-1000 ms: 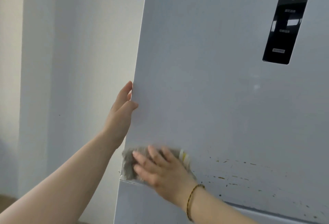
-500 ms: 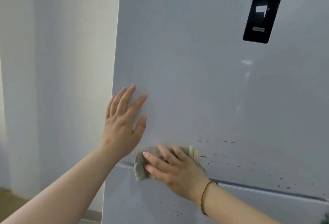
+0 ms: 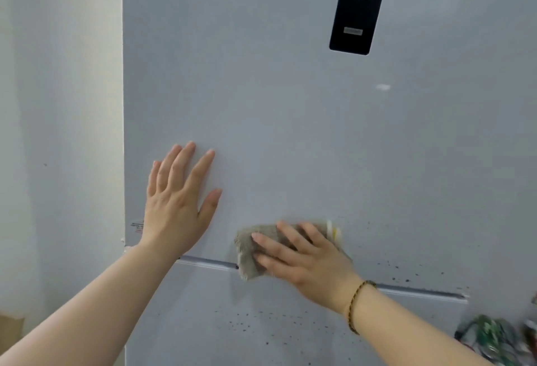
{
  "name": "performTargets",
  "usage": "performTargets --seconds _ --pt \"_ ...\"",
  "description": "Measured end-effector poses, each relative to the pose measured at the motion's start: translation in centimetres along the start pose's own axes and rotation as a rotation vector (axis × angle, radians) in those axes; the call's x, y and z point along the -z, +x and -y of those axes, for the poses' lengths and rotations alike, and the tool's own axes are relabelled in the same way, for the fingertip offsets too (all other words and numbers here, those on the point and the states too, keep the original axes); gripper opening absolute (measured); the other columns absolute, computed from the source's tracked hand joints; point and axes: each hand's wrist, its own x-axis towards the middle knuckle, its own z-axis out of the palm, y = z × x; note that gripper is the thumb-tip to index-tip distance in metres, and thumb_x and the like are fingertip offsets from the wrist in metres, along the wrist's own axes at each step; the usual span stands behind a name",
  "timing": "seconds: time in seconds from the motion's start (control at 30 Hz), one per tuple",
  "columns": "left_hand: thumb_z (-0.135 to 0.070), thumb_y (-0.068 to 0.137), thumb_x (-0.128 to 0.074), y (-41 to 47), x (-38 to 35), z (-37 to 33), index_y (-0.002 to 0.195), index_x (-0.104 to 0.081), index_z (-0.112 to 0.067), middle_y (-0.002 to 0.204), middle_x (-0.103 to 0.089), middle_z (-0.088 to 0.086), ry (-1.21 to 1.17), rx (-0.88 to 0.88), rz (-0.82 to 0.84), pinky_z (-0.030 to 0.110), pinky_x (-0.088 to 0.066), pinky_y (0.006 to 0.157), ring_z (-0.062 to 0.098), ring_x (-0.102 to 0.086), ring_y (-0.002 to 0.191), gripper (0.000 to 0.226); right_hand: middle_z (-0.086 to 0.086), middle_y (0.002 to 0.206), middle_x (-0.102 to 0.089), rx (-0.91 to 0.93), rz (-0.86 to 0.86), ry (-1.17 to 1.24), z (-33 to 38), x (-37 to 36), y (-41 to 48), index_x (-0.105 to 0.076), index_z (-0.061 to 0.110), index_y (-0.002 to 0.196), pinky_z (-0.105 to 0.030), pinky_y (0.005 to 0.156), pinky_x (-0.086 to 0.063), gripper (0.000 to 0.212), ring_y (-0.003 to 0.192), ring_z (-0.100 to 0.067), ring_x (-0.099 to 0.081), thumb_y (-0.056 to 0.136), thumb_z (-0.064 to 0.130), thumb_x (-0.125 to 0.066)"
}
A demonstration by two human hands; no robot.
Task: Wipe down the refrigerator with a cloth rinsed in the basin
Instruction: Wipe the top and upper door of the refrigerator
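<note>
The white refrigerator (image 3: 290,118) fills the view, its upper door closed. My left hand (image 3: 177,203) lies flat on the upper door near its left edge, fingers spread, holding nothing. My right hand (image 3: 302,258) presses a grey cloth (image 3: 250,252) with a yellow-striped edge against the door, right at the seam (image 3: 203,262) between upper and lower doors. Small dark specks (image 3: 406,275) dot the door to the right of the cloth and on the lower door below it. No basin is in view.
A black control panel (image 3: 357,8) sits high on the upper door. A pale wall (image 3: 58,133) stands to the left of the refrigerator. A green patterned object (image 3: 494,339), blurred, shows at the bottom right corner.
My left hand left the door's left edge and now lies flat on the door front. My right hand slid the cloth rightward along the seam. The door swung shut.
</note>
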Motion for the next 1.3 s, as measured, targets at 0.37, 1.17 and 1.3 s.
performTargets --seconds 0.37,1.17,1.3 --pt "-0.046 0.085 -0.033 -0.9 -0.5 -2.8 0.133 -0.039 -0.011 0.143 -0.030 0.020 -0.004 0.043 0.042 0.045 -0.016 0.109 0.027 -0.015 0.130 0.060 0.007 0.131 -0.040 -0.136 0.010 0.011 -0.4 0.1 -6.4 -0.046 0.029 0.119 -0.036 0.086 -0.033 0.036 0.109 -0.023 -0.043 0.096 0.013 -0.022" --pt "-0.048 0.095 -0.012 -2.5 -5.1 -14.4 0.132 -0.034 -0.015 0.138 -0.028 0.012 0.091 -0.297 0.158 0.033 0.003 0.114 0.033 -0.021 0.130 0.055 0.000 0.126 -0.044 -0.412 -0.044 -0.121 -10.3 3.4 -17.5 -0.048 0.026 0.117 -0.037 0.089 -0.034 0.039 0.107 -0.026 -0.043 0.088 0.004 -0.036" --pt "-0.049 0.096 -0.013 -2.7 -5.3 -14.2 0.133 -0.034 -0.015 0.139 -0.028 0.012 0.096 -0.295 0.166 0.033 0.004 0.115 0.028 -0.011 0.133 0.055 -0.004 0.130 -0.039 -0.591 0.009 -0.125 -6.0 3.0 -20.6 -0.048 0.024 0.113 -0.039 0.086 -0.032 0.040 0.105 -0.028 -0.042 0.081 0.002 -0.038"
